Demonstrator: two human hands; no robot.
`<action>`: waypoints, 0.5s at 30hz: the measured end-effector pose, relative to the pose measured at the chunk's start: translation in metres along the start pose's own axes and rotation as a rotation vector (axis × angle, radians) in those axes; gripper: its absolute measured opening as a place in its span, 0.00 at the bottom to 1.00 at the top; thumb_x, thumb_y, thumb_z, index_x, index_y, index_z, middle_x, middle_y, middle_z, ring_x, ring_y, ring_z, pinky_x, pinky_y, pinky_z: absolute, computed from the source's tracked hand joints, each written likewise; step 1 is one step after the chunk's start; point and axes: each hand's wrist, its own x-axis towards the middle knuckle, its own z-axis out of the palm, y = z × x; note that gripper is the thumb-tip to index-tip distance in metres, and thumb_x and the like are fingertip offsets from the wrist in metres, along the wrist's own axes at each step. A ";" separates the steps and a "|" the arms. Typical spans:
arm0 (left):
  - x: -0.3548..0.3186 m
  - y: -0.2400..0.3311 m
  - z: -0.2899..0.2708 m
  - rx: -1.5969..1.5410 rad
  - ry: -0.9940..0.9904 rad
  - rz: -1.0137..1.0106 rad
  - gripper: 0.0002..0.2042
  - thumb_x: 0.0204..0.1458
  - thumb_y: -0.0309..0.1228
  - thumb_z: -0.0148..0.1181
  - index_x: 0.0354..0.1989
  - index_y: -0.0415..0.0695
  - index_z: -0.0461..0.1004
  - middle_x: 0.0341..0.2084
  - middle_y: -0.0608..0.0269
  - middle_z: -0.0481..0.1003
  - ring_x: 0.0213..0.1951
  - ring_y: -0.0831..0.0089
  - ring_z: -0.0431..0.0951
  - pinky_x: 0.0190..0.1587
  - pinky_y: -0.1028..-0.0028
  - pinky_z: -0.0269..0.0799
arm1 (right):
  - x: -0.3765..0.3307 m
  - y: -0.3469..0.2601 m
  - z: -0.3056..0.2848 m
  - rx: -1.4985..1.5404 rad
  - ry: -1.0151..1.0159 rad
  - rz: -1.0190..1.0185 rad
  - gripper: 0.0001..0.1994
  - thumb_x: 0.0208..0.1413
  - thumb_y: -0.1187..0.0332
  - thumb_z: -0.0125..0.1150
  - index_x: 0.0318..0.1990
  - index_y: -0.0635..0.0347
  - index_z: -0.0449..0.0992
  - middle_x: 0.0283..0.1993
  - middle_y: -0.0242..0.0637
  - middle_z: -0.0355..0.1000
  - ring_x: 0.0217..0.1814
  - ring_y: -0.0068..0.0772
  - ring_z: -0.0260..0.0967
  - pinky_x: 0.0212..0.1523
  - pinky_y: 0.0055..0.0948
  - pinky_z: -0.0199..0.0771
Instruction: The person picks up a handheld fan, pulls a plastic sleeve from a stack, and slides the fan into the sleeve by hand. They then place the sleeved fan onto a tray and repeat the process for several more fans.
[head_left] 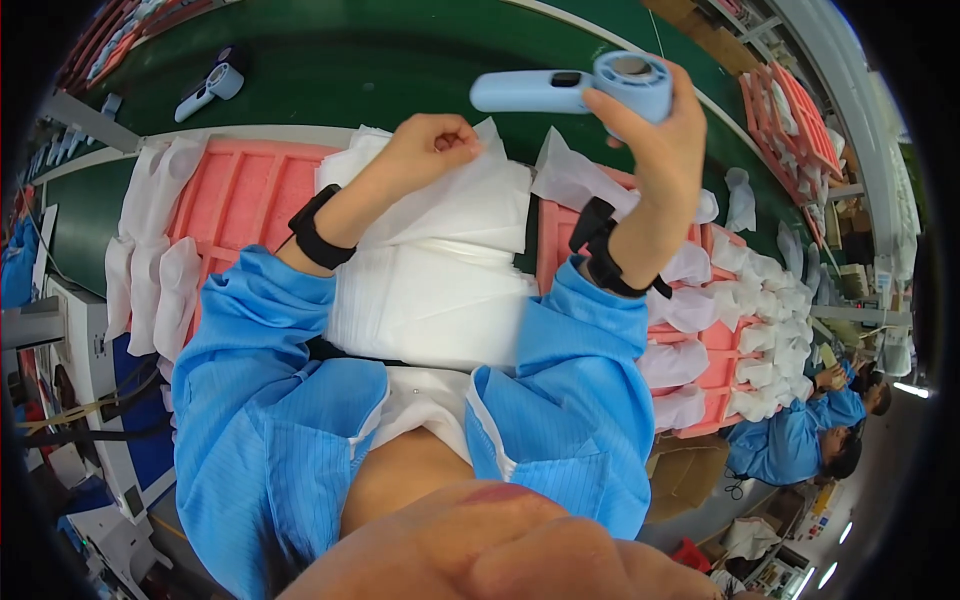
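Observation:
A light blue handheld fan (pixel 530 92) is gripped by its round head in my right hand (pixel 655 125), the handle pointing left over the green surface. My left hand (pixel 430 150) is closed, its fingertips pinched at the raised edge of a thin white translucent bag (pixel 455 195). That bag lies on top of a stack of white bags (pixel 430 305) in front of my chest. Another loose white bag (pixel 580 172) lies below my right hand, across the edge of a pink tray (pixel 552 235).
Another light blue fan (pixel 212 90) lies on the green work surface (pixel 370 65) at the far left. A pink tray (pixel 240 200) with white-wrapped pieces stands on the left. More wrapped pieces (pixel 765 310) fill pink trays on the right. Co-workers in blue (pixel 790 440) sit at the lower right.

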 end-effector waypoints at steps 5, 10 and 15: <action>-0.014 0.033 -0.023 -0.246 0.181 0.073 0.04 0.53 0.26 0.58 0.32 0.39 0.73 0.25 0.73 0.71 0.26 0.88 0.67 0.30 0.85 0.63 | -0.007 -0.003 -0.007 -0.005 -0.037 -0.021 0.25 0.36 0.69 0.73 0.45 0.62 0.70 0.35 0.33 0.73 0.30 0.21 0.70 0.23 0.17 0.67; -0.022 0.052 -0.032 -0.189 0.303 0.157 0.04 0.54 0.27 0.58 0.32 0.39 0.72 0.24 0.71 0.71 0.25 0.87 0.67 0.29 0.86 0.63 | -0.007 0.001 0.024 -0.022 -0.081 -0.128 0.26 0.35 0.71 0.73 0.45 0.62 0.69 0.35 0.33 0.73 0.33 0.23 0.71 0.27 0.20 0.70; -0.027 0.047 -0.043 -0.395 0.381 0.097 0.05 0.55 0.29 0.57 0.33 0.40 0.72 0.25 0.71 0.72 0.28 0.86 0.68 0.34 0.85 0.63 | -0.007 0.010 0.068 -0.108 -0.178 -0.244 0.26 0.34 0.71 0.74 0.44 0.62 0.68 0.36 0.34 0.73 0.37 0.26 0.72 0.37 0.23 0.73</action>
